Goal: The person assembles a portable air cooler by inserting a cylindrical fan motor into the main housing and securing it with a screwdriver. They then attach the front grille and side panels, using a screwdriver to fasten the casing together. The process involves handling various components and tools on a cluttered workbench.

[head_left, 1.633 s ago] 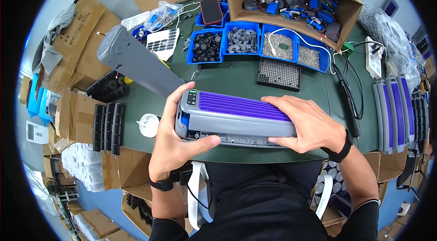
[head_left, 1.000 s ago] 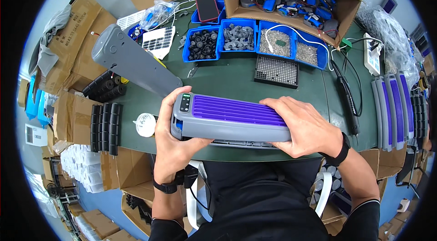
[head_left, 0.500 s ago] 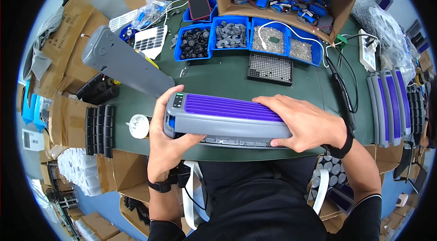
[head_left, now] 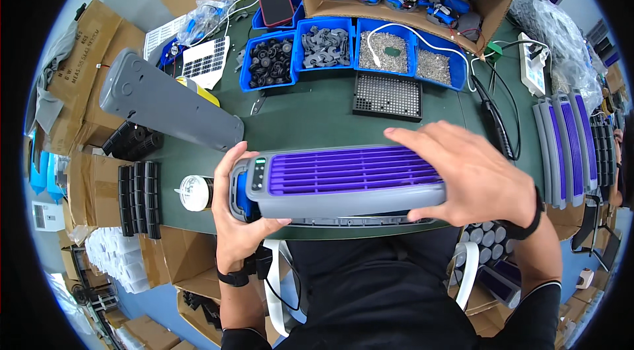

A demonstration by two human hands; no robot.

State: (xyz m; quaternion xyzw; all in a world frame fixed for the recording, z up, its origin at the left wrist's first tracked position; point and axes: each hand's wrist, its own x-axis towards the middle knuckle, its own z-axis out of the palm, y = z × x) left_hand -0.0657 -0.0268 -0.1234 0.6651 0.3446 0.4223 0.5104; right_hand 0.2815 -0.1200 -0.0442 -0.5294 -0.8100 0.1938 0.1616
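Note:
A long grey housing [head_left: 356,203] with a purple slatted grille [head_left: 350,170] lies crosswise before me at the table's near edge. A small dark button panel [head_left: 259,173] sits at its left end, beside an exposed blue part [head_left: 246,201]. A gap shows along the near side between the upper shell and the clipped lower edge. My left hand [head_left: 236,224] wraps the left end, thumb on the near side and fingers beyond. Over the right end spreads my right hand [head_left: 472,175], its fingers stretched apart past the far side and its thumb at the near edge.
A grey tubular casing [head_left: 172,102] leans beyond my left hand. A white round tub [head_left: 195,193] and black ribbed parts [head_left: 139,198] are left. Blue bins [head_left: 267,79] of small parts, a black perforated tray [head_left: 387,96] and a cardboard box [head_left: 403,13] stand behind; purple-grilled pieces [head_left: 561,152] are right.
The housing has tipped so that more of its grille faces up. My right hand has slid right and its fingers have spread and lifted. My left hand stays on the left end.

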